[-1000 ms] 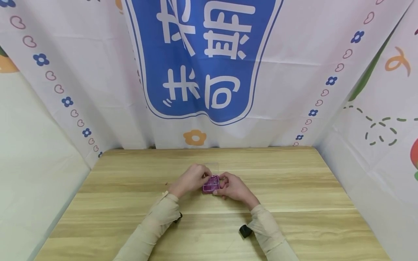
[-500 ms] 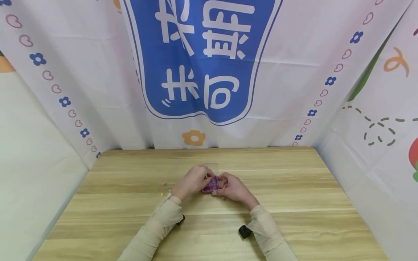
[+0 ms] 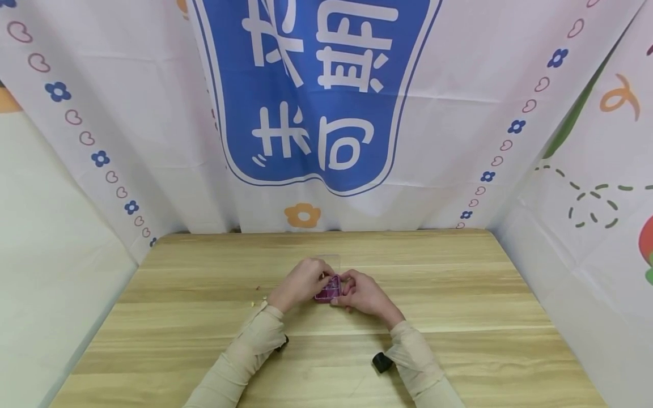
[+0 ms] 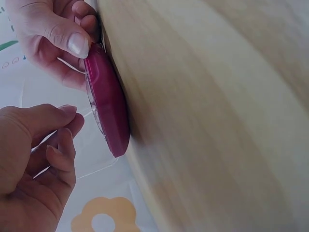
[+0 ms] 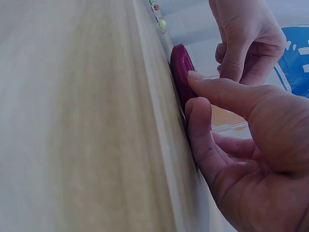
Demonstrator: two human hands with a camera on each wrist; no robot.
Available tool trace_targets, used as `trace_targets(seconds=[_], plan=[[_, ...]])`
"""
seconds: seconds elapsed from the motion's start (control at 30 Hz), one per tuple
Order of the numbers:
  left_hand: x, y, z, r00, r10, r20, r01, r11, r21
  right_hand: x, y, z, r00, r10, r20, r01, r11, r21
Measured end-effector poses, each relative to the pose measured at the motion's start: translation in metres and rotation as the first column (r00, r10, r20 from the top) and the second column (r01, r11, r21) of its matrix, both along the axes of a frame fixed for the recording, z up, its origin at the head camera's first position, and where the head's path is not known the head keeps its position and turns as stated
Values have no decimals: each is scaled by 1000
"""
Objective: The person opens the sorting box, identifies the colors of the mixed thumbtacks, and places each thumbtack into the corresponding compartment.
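On the table lies a small purple compartment box [image 3: 326, 294] with its clear lid [image 3: 334, 262] swung open on the far side. My right hand [image 3: 367, 294] pinches the right edge of the box between thumb and fingers, as the right wrist view also shows on its dark purple side [image 5: 179, 67]. Over the top left of the box, my left hand [image 3: 302, 283] has its fingers curled. Seen from the left wrist, the left hand's [image 4: 41, 159] thumb and index tips meet beside the box rim, and nothing shows between them. The insides of the far compartments are partly hidden by the fingers.
Tiny yellow pieces [image 3: 252, 304] and a reddish speck [image 3: 257, 288] lie on the wooden table [image 3: 204, 334] left of the hands. The right wrist view shows a small yellow-green piece [image 5: 162, 23] beyond the box. A printed cloth [image 3: 316, 102] hangs behind the table.
My left hand has shifted slightly right over the box, and the yellow pieces beside its wrist have come into view. Over the last half second hardly anything moves; the right hand keeps its grip.
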State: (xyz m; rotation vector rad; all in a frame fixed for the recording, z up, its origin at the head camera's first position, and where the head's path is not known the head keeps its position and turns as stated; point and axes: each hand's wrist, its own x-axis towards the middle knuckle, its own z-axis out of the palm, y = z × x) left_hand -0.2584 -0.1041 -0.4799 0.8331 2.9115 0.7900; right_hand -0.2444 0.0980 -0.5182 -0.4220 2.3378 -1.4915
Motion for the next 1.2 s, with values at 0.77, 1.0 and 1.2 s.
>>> trace_targets(seconds=[0.77,1.0,1.2], plan=[[6,-17,2,999,42,-2,-42,999,-5,2,1,1,1000,-12,16,12,1000,13],[10,-31,5,998,65,14,-65,998,-13,2,0,1,1000,-3,11,3,1000,6],[12,-43,10,994,105,15,-105,994,-13,2,-1,3,1000,-8,13,8,1000,10]])
